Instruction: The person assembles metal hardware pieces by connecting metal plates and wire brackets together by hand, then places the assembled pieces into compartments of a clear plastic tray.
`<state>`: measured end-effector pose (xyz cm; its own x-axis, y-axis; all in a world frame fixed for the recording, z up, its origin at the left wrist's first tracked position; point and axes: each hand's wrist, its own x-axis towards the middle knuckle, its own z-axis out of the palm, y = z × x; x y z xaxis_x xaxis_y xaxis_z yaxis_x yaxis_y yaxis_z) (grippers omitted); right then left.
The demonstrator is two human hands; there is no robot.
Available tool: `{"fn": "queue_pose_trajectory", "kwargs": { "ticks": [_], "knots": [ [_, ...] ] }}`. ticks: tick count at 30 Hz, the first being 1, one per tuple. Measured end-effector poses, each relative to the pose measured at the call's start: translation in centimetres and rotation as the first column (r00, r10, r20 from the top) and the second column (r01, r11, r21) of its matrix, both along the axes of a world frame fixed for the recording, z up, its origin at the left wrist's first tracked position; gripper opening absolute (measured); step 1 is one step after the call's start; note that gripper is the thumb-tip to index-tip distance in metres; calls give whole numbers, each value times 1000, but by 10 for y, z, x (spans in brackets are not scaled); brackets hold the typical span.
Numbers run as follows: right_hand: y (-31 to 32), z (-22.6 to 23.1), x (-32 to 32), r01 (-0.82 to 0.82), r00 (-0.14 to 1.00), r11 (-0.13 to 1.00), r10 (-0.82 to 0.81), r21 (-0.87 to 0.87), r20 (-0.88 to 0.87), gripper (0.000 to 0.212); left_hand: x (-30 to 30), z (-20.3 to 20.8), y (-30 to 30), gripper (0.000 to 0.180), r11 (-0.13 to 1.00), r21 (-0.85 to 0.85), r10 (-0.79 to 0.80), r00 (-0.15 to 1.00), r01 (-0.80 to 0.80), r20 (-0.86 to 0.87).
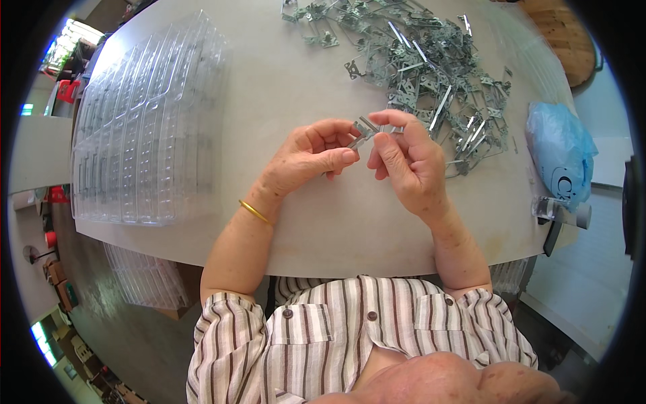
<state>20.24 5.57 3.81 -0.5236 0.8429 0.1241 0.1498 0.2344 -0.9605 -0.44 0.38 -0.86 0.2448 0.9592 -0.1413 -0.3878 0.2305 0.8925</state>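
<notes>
Between my two hands, above the middle of the table, is a small silvery stamped metal bracket (364,130). My left hand (311,149) pinches its left end between thumb and fingers. At its other end, my right hand (412,156) has thumb and forefinger closed on the metal; whether this is the same part or a second one, I cannot tell. Just beyond my right hand spreads a loose heap of similar metal brackets (420,57), with flat plates and long thin strips tangled together. My fingers partly hide the held piece.
Stacked clear plastic trays (151,128) with ridged compartments fill the table's left side. A blue plastic bag (560,151) sits at the right edge, beside a clear bottle (565,213) lying down. More clear trays (145,276) stand below the table at left. A round wooden stool (558,40) is far right.
</notes>
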Motion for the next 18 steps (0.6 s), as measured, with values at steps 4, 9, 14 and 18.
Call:
{"fn": "queue_pose_trajectory", "kwargs": {
  "ticks": [4, 9, 14, 18],
  "knots": [
    [2, 0, 1, -22, 999, 998, 24, -52, 34, 14, 1, 4, 0, 43, 1000, -11, 11, 998, -12, -65],
    [8, -8, 5, -13, 1000, 996, 14, -87, 20, 9, 4, -5, -1, 46, 1000, 15, 12, 999, -11, -51],
    [11, -3, 9, -4, 999, 983, -4, -182, -43, 8, 4, 2, -3, 43, 981, 26, -180, 957, 191, -228],
    [11, -3, 11, 39, 965, 967, -101, -250, -241, 7, 10, -1, -6, 44, 979, 80, -171, 967, 189, -188]
  ]
}}
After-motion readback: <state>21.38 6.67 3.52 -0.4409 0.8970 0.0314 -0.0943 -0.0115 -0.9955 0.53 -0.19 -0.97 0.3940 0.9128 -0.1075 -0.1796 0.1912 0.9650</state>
